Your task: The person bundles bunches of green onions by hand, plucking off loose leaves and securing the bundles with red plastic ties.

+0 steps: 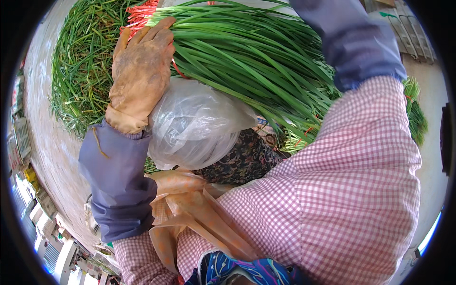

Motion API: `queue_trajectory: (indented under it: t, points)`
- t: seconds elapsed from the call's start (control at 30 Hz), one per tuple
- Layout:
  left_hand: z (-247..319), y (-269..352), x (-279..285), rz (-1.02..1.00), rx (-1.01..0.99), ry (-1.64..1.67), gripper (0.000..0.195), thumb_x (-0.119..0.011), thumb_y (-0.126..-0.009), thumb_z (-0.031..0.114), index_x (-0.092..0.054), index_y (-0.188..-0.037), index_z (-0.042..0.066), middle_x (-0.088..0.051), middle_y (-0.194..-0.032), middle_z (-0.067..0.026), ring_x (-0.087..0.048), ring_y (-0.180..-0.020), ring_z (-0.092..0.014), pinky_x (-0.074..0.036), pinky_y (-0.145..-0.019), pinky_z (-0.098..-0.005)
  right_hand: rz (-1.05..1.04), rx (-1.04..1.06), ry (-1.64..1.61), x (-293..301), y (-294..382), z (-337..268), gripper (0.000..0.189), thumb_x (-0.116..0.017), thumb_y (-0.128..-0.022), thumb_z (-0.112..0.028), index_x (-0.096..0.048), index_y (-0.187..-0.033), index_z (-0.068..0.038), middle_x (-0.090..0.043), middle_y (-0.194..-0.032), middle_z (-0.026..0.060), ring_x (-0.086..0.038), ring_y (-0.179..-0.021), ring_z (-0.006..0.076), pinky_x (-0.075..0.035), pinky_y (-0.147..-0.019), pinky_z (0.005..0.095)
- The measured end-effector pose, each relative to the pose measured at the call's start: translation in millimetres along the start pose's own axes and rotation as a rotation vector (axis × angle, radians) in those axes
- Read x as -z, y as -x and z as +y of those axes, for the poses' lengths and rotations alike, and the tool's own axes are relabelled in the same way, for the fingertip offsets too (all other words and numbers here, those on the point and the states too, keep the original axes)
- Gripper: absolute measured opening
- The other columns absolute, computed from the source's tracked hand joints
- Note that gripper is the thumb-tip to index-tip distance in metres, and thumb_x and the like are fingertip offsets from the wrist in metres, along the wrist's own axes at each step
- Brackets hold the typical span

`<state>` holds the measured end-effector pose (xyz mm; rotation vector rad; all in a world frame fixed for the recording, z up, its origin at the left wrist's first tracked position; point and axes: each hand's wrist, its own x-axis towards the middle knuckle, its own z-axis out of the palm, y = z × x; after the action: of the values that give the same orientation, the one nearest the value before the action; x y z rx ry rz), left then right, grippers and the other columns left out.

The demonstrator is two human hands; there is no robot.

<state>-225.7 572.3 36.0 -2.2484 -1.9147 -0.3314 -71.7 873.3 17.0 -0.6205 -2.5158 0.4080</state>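
Note:
My left hand (142,67), in a soiled tan rubber glove, lies back upward over the pale cut ends of a big bunch of long green leaves (242,53), which look like garlic chives. Its fingertips touch the ends beside a bundle of red ties (142,16). The palm is hidden, so its grip cannot be made out. A red strip (178,67) hangs from under the glove's edge. Past the top edge reaches my right arm in a blue oversleeve (359,42); the right hand is out of view. Clear plastic sheeting (196,121) covers my knee below the bunch.
A heap of loose grassy leaves and trimmings (82,67) lies on the floor (46,107) at left. Smaller tied bunches (299,139) sit under the leaves, and another bunch (415,110) lies at far right. A translucent orange-patterned apron (192,203) hangs at my front.

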Motion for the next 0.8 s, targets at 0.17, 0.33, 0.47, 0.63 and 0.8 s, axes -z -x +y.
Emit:
queue_trajectory:
  t: [0.17,0.33,0.47,0.63,0.8]
  points:
    - [0.1,-3.8,-2.2,-0.002,-0.025,-0.036,0.018,-0.056,-0.086,0.017,-0.065,-0.100,0.009,-0.063,-0.121,-0.0061,-0.058,-0.107,-0.028,-0.039,-0.098,-0.0439,-0.250,-0.113,-0.302,-29.5,34.4,-26.3,0.026,-0.059,-0.090,-0.026,-0.068,-0.092,-0.002,-0.068,-0.078,0.0112,-0.064,-0.069,0.0203,-0.050,-0.066,0.0344]
    - [9.6,5.2,20.9,-0.002,0.087,0.183,0.019,-0.054,-0.092,0.022,-0.059,-0.087,0.004,-0.053,-0.134,-0.0139,-0.047,-0.122,-0.039,-0.029,-0.107,-0.0507,-0.357,-0.363,-0.148,-32.9,69.9,-57.3,0.032,-0.061,-0.084,-0.036,-0.072,-0.089,-0.006,-0.068,-0.081,0.0193,-0.064,-0.075,0.0337,-0.050,-0.073,0.0394]
    - [12.1,17.3,29.9,0.107,0.078,0.238,0.014,-0.058,-0.086,0.021,-0.063,-0.082,0.008,-0.054,-0.132,-0.0097,-0.049,-0.122,-0.040,-0.028,-0.108,-0.0518,-0.486,-0.557,-0.241,-29.9,60.6,-68.4,0.033,-0.068,-0.082,-0.034,-0.073,-0.093,-0.003,-0.069,-0.080,0.0151,-0.064,-0.073,0.0253,-0.051,-0.071,0.0341]
    - [26.8,13.9,46.7,0.100,-0.050,0.269,0.007,-0.065,-0.077,0.017,-0.062,-0.078,0.010,-0.059,-0.122,-0.0067,-0.051,-0.119,-0.031,-0.034,-0.105,-0.0483,-0.500,-0.558,-0.046,-33.8,39.6,-70.3,0.042,-0.073,-0.077,-0.043,-0.072,-0.085,-0.002,-0.069,-0.077,0.0122,-0.065,-0.071,0.0249,-0.051,-0.067,0.0371]
    - [42.0,-3.6,39.1,0.077,-0.134,0.396,0.011,-0.068,-0.072,0.007,-0.060,-0.079,0.010,-0.059,-0.116,-0.0056,-0.052,-0.119,-0.030,-0.037,-0.103,-0.0465,-0.425,-0.419,0.067,-52.2,44.4,-73.8,0.035,-0.072,-0.073,-0.038,-0.070,-0.083,-0.005,-0.067,-0.076,0.0170,-0.065,-0.073,0.0289,-0.051,-0.069,0.0394]
